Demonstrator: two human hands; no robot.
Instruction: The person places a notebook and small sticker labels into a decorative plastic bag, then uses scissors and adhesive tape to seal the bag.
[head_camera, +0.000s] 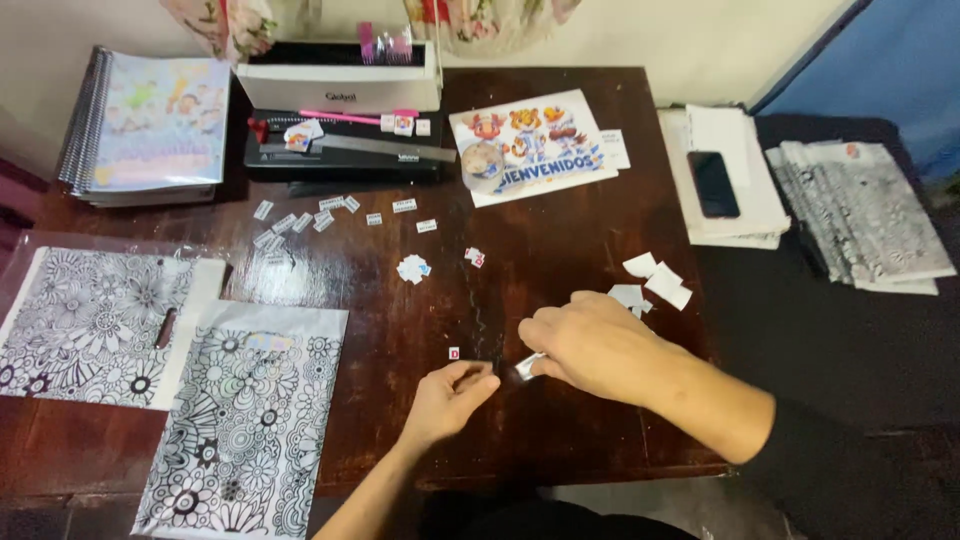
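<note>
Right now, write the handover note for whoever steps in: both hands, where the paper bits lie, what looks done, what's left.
Left hand: fingers curled on the dark wooden table, apparently holding nothing.
Right hand: pinching a small white paper scrap at the fingertips.
A tiny red-and-white square lies just beyond the left hand.
Cut label strips are scattered near the binding machine; white offcuts lie beyond the right hand.
Done: many pieces are already cut.
Left: the loose pieces are still unsorted; I cannot tell where they go.

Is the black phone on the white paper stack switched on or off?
Looks off: the phone lies flat on the paper stack, its face fully dark, with no lit picture.
</note>
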